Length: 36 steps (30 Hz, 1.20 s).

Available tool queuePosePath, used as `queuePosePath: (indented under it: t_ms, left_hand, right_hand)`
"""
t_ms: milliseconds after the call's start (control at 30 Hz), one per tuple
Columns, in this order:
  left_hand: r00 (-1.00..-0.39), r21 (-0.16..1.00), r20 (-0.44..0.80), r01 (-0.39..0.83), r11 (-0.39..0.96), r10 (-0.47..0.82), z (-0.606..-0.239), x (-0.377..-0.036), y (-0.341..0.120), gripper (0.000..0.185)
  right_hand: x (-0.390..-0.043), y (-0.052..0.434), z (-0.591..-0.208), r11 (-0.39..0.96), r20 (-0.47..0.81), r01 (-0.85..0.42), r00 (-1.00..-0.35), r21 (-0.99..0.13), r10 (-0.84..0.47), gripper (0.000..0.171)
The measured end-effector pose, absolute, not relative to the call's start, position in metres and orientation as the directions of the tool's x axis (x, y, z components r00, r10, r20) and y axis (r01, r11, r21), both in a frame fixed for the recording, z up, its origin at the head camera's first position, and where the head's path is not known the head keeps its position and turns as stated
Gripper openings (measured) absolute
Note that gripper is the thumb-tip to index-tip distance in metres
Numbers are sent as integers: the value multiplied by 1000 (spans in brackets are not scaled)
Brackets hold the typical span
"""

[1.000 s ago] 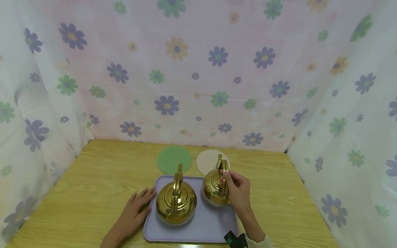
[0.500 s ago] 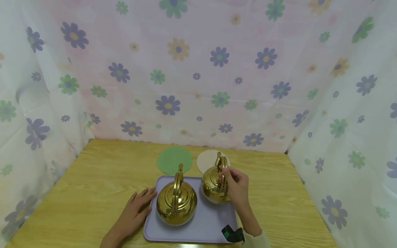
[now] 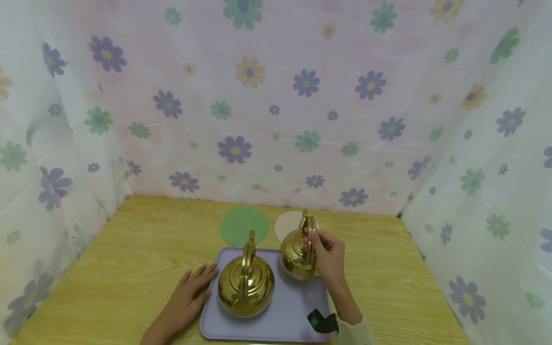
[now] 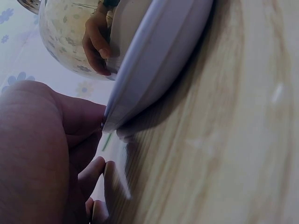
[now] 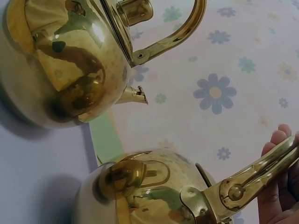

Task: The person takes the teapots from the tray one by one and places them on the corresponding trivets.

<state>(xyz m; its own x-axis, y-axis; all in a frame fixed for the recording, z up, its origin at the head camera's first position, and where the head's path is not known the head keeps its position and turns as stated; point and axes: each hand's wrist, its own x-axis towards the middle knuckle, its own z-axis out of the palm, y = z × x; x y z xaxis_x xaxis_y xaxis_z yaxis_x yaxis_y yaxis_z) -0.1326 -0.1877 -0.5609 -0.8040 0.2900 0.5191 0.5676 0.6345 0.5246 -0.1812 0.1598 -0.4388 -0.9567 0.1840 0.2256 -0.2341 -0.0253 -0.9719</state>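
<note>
Head view shows your right hand (image 3: 328,256) curled round the handle of the smaller gold kettle (image 3: 296,254), lifted over the lavender tray's (image 3: 284,316) far right corner near the cream mat (image 3: 285,224). Your left hand (image 3: 189,292) lies flat, steadying the tray edge. The larger kettle (image 3: 246,285) sits untouched; neither mat is filled yet.
</note>
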Motion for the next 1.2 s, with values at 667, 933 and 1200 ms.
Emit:
queuePosePath:
  t_ms: [667, 933, 1200]
  left_hand:
    - [-781, 509, 551, 595, 622, 296, -565, -135, -189, 48]
    - [-795, 521, 534, 578, 628, 288, -562, -132, -190, 48]
    - [-798, 533, 527, 578, 618, 293, -561, -132, -188, 47]
  right_hand:
    - [-195, 158, -439, -37, 201, -210, -964, -977, 173, 29]
    - [-200, 157, -440, -22, 203, -210, -964, -977, 171, 30]
    - [-205, 158, -442, -20, 248, -255, -955, -967, 165, 33]
